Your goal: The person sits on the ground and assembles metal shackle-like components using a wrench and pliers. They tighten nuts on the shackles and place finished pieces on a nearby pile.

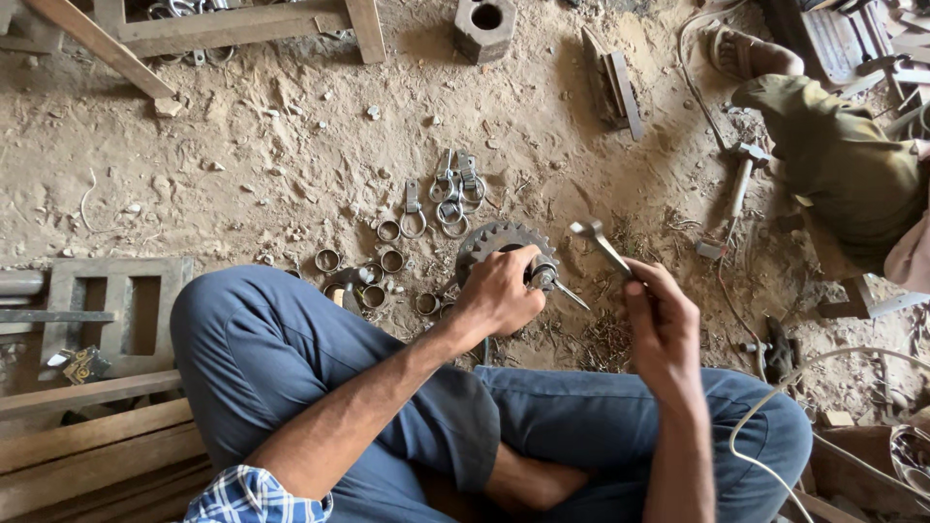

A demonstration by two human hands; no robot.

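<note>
From the head camera, looking straight down, a person sits cross-legged in blue trousers on a sandy workshop floor. The left hand (pixel 499 291) is closed over a toothed steel sprocket (pixel 489 242) that stands at the floor just past the left knee; the fingers wrap its hub, where a short shaft with a pointed pin (pixel 562 289) sticks out to the right. The right hand (pixel 661 310) is clamped on the handle of a metal spanner (pixel 601 244), its open head raised just beside the sprocket's hub but apart from it.

The sprocket looks heavy and rigid, with sharp teeth round its rim — by the look of it the hub or shaft is the safer place to hold, not the toothed edge, and any grease there would make it slippery. The spanner is stiff and slim, best gripped low on its handle.

Around the sprocket lie small metal rings (pixel 387 260) and a few looped steel clips (pixel 453 194), scattered on the sand. A claw hammer (pixel 736 184) lies well apart to the right, near another person's leg in olive trousers (pixel 843 165) — only part of it shows. A hexagonal block with a hole (pixel 484 27) sits at the top, and wooden planks (pixel 97 436) lie at lower left.
</note>
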